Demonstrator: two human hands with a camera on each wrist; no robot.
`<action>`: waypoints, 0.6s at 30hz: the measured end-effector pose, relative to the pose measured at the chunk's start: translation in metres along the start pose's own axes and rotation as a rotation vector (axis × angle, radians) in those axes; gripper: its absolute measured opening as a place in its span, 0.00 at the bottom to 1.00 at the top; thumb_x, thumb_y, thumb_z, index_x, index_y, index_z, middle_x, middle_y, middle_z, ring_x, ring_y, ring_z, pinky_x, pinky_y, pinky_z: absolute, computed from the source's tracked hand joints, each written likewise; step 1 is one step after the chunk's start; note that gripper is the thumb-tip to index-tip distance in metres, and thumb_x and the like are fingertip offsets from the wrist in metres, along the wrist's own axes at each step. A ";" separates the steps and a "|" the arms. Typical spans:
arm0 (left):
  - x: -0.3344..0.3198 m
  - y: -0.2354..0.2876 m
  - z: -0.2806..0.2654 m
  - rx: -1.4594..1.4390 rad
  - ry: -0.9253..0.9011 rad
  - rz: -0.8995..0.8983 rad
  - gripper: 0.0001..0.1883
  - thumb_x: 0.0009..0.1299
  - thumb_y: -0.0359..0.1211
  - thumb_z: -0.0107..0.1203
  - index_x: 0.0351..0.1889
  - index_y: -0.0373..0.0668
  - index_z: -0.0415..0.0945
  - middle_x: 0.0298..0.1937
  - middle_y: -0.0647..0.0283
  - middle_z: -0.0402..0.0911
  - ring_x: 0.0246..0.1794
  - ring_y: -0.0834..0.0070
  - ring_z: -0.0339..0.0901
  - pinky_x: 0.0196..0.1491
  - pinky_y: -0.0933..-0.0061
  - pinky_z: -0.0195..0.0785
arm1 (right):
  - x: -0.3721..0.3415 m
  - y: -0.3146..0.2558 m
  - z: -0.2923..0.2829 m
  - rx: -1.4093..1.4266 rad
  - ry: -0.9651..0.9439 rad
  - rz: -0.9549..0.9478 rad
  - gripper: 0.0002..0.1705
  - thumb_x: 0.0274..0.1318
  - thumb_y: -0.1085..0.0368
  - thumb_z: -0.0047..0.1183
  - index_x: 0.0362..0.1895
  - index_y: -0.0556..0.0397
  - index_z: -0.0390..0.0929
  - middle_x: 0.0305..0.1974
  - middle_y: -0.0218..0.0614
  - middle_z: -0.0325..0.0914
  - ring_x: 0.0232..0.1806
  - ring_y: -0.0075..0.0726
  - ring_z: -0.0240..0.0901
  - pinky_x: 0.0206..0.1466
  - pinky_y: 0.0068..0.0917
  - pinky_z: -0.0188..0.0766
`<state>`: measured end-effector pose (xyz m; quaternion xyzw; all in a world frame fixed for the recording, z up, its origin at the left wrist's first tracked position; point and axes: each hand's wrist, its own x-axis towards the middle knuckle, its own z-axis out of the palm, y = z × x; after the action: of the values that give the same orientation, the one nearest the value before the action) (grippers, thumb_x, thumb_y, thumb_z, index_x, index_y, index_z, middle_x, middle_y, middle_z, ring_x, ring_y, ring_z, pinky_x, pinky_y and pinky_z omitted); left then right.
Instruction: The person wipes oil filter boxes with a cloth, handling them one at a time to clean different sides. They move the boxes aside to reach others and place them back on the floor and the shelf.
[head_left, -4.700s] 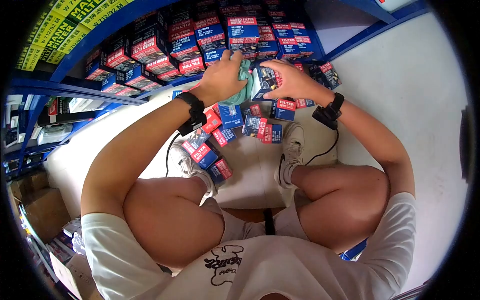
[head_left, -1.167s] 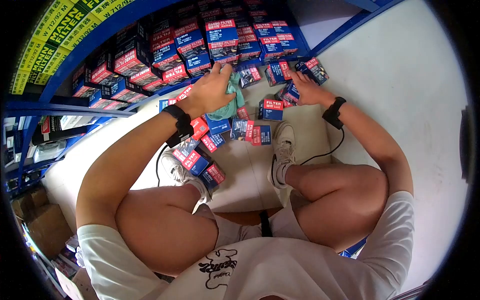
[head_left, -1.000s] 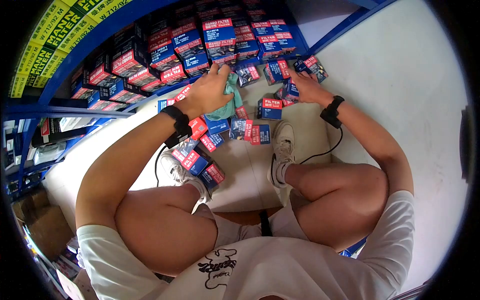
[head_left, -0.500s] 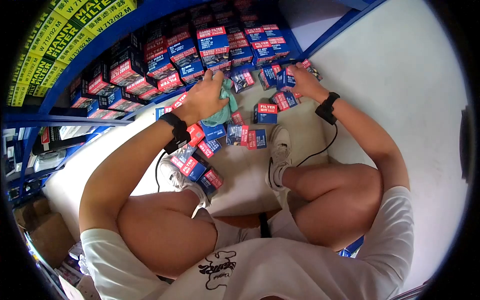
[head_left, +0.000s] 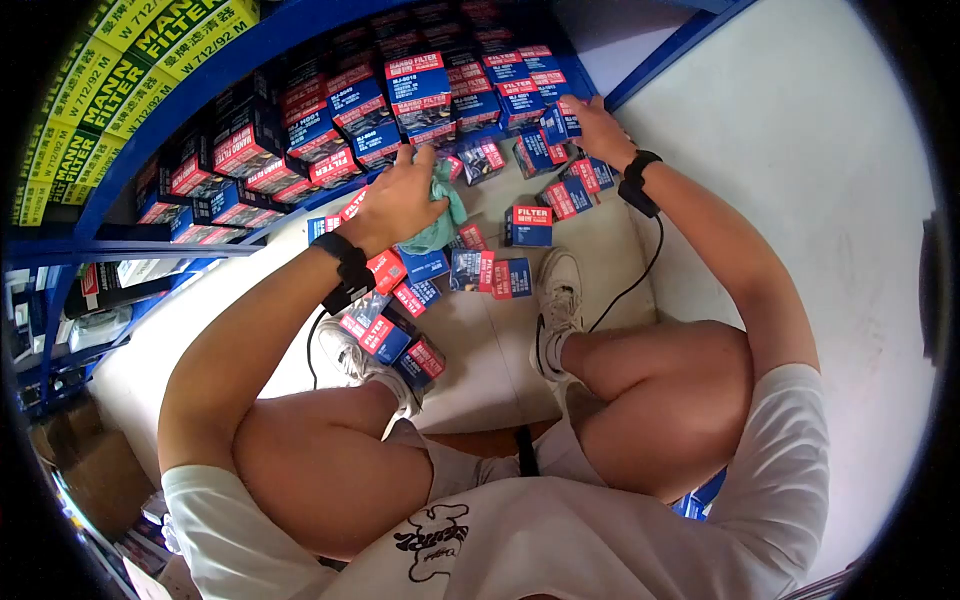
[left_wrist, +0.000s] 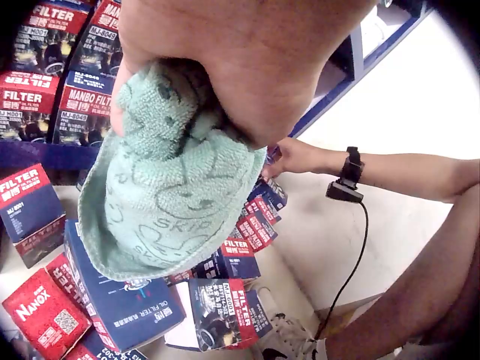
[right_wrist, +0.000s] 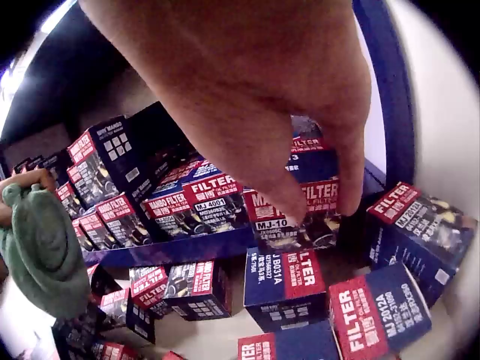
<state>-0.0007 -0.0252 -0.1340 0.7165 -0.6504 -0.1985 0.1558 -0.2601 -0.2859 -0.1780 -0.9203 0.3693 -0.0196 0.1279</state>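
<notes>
My left hand (head_left: 400, 200) grips a crumpled green cloth (head_left: 440, 215) above the floor, close to the shelf front. The left wrist view shows the cloth (left_wrist: 165, 202) bunched in the palm, with its lower part hanging loose. At the right end of the shelf, my right hand (head_left: 603, 138) pinches a small blue-and-red filter box (head_left: 560, 124). Seen from the right wrist, thumb and fingers lie on either side of that box (right_wrist: 322, 199), in front of the stacked boxes. Whether its base rests on the shelf cannot be told.
Rows of filter boxes (head_left: 415, 85) fill the blue shelf (head_left: 290, 195). Several loose boxes (head_left: 528, 226) lie on the floor between the shelf and the shoes (head_left: 560, 300). A white wall or panel (head_left: 800, 180) stands at the right.
My right hand has taken hold of a box among those on the floor and moved it forward to the shelf's right end. The left hand still holds the cloth; the box held beside it earlier is released.
</notes>
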 end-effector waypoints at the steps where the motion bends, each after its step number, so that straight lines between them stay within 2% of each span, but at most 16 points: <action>1: 0.000 0.001 -0.001 -0.004 -0.002 -0.002 0.35 0.61 0.36 0.63 0.63 0.35 0.59 0.57 0.37 0.68 0.52 0.37 0.75 0.54 0.46 0.73 | 0.003 -0.001 0.001 -0.016 -0.006 -0.011 0.42 0.46 0.72 0.68 0.67 0.47 0.63 0.54 0.62 0.70 0.57 0.70 0.68 0.58 0.50 0.72; 6: 0.000 0.005 -0.004 -0.002 -0.044 -0.030 0.35 0.61 0.36 0.63 0.63 0.35 0.59 0.58 0.37 0.67 0.53 0.36 0.75 0.54 0.45 0.73 | 0.006 -0.007 0.002 -0.053 0.000 -0.012 0.40 0.46 0.75 0.65 0.66 0.48 0.65 0.54 0.60 0.71 0.58 0.69 0.68 0.58 0.50 0.73; 8: -0.001 0.007 -0.007 -0.005 -0.077 -0.065 0.35 0.61 0.37 0.63 0.63 0.35 0.58 0.58 0.36 0.67 0.54 0.36 0.74 0.55 0.45 0.73 | 0.012 -0.001 0.010 -0.068 0.061 0.002 0.41 0.46 0.74 0.67 0.65 0.48 0.65 0.55 0.59 0.70 0.58 0.67 0.69 0.60 0.49 0.73; 12: -0.002 0.007 -0.007 0.001 -0.077 -0.059 0.35 0.62 0.36 0.62 0.63 0.35 0.58 0.59 0.35 0.66 0.54 0.35 0.74 0.55 0.44 0.72 | 0.013 0.004 0.011 -0.060 0.054 0.016 0.41 0.44 0.73 0.70 0.64 0.51 0.65 0.55 0.59 0.70 0.60 0.67 0.68 0.61 0.49 0.72; 15: -0.002 0.008 -0.007 -0.007 -0.075 -0.056 0.34 0.62 0.36 0.62 0.63 0.35 0.58 0.59 0.35 0.66 0.54 0.35 0.74 0.56 0.45 0.72 | 0.016 0.006 0.013 -0.114 0.143 -0.009 0.43 0.44 0.68 0.71 0.64 0.56 0.63 0.54 0.57 0.72 0.57 0.67 0.72 0.59 0.50 0.74; 17: -0.001 0.007 -0.007 -0.009 -0.081 -0.054 0.34 0.62 0.35 0.62 0.62 0.34 0.58 0.59 0.34 0.66 0.54 0.34 0.74 0.56 0.45 0.72 | 0.011 -0.010 -0.002 -0.143 -0.001 0.281 0.39 0.44 0.58 0.74 0.59 0.60 0.71 0.54 0.57 0.76 0.57 0.62 0.76 0.57 0.46 0.76; 18: -0.001 0.006 -0.005 -0.008 -0.083 -0.052 0.34 0.62 0.35 0.62 0.62 0.34 0.58 0.59 0.34 0.66 0.54 0.34 0.74 0.56 0.45 0.72 | 0.007 -0.012 -0.008 -0.141 -0.001 0.283 0.39 0.44 0.58 0.74 0.59 0.60 0.71 0.54 0.57 0.76 0.57 0.62 0.76 0.57 0.46 0.76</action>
<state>-0.0031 -0.0250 -0.1266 0.7238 -0.6365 -0.2347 0.1262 -0.2479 -0.2840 -0.1678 -0.8657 0.4957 0.0252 0.0645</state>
